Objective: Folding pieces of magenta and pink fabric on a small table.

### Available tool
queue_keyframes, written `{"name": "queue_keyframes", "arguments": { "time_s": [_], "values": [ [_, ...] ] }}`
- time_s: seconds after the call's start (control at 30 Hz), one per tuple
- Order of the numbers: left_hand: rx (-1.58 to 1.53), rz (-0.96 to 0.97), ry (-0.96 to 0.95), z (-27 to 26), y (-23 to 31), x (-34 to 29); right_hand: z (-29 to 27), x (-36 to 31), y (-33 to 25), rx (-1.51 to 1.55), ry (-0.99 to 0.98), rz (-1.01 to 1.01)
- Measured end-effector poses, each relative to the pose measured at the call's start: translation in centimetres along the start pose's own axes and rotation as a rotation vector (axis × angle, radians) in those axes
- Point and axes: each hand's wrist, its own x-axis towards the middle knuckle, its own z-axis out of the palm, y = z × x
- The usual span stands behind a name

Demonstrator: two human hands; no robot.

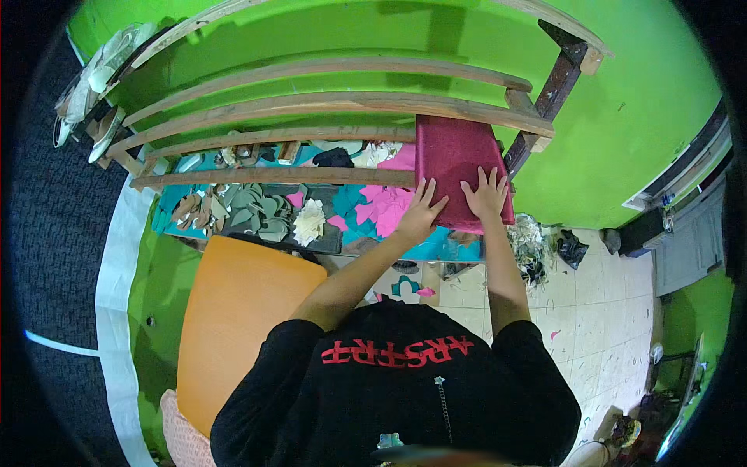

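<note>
A maroon, slightly shiny rectangular piece (455, 144), which could be a panel or folded material, rests at the right end of a wooden slatted rack and reaches under one of its rails. My left hand (420, 214) touches its near left edge with fingers spread. Flat on its right side lies my right hand (487, 194), fingers apart. Neither hand grips anything. Left of the maroon piece, pink cut pieces (384, 208) lie in a heap on a low table. Beside them are a cream stack (309, 222) and grey-green cut pieces (261, 212).
Wooden rails (327, 103) run across in front of a green wall (622, 101). An orange padded seat back (241, 311) stands to my left. Pale shoes (105, 134) sit at the rack's far left end. A scrap heap (529, 241) and a black bag (572, 249) lie on the tiled floor.
</note>
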Motion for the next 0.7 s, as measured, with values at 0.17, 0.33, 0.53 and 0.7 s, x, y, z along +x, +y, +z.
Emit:
{"name": "queue_keyframes", "arguments": {
  "time_s": [0.17,0.33,0.53,0.7],
  "values": [
    [0.008,-0.103,-0.078,-2.3,-0.2,-1.0,-0.7,0.2,-1.1,0.039,-0.033,0.013],
    [0.115,-0.275,-0.082,-4.5,-2.6,-5.1,-1.2,-0.5,-6.2,0.119,-0.16,-0.046],
    [0.141,-0.753,-0.119,-8.1,-7.7,-16.7,0.5,-6.9,-19.4,0.452,-0.104,-0.674],
    [0.136,-1.228,0.012,-11.5,-7.3,-29.3,4.9,-16.6,-28.4,0.541,-0.329,-1.131]
  ]
}}
